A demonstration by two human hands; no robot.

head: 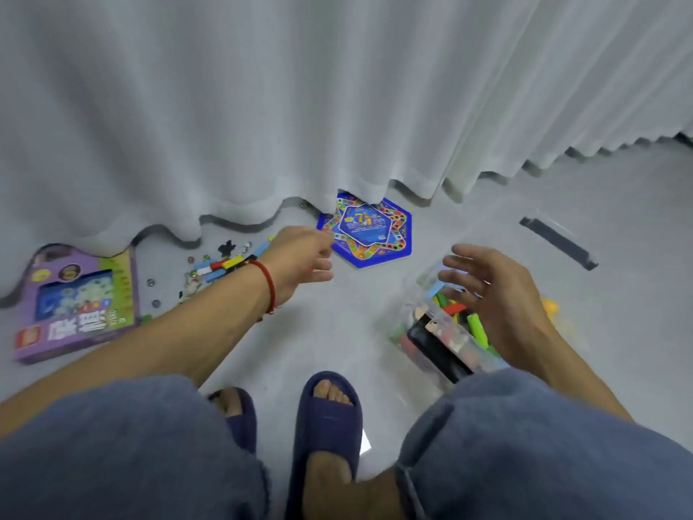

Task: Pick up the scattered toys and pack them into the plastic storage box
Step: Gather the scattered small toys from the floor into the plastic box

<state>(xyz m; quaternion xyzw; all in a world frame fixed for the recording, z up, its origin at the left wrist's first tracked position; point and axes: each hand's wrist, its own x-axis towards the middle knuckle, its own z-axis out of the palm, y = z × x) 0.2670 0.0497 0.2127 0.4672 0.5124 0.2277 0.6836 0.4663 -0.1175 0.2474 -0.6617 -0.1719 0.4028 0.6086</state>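
Toys are being gathered; the hexagonal game board (369, 234) at frame centre is being reached for.
Left hand (305, 258) loosely curled, holding nothing visible; right hand (487, 285) spread open over the clear storage box (446, 332); a grasp on the board's edge is needed next.

**Toys and storage box: condition**

Clear plastic storage box (442, 332), near right on the floor, holds mixed coloured blocks. Loose coloured blocks (228, 262) and marbles (150, 282) lie scattered far left. A blue hexagonal game board (369, 230) lies flat at centre, far.

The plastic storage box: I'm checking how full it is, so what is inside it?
The plastic storage box holds a jumble of coloured blocks, green, red and blue among them. The right hand hovers over it and hides part of the contents; blur hides the rest.
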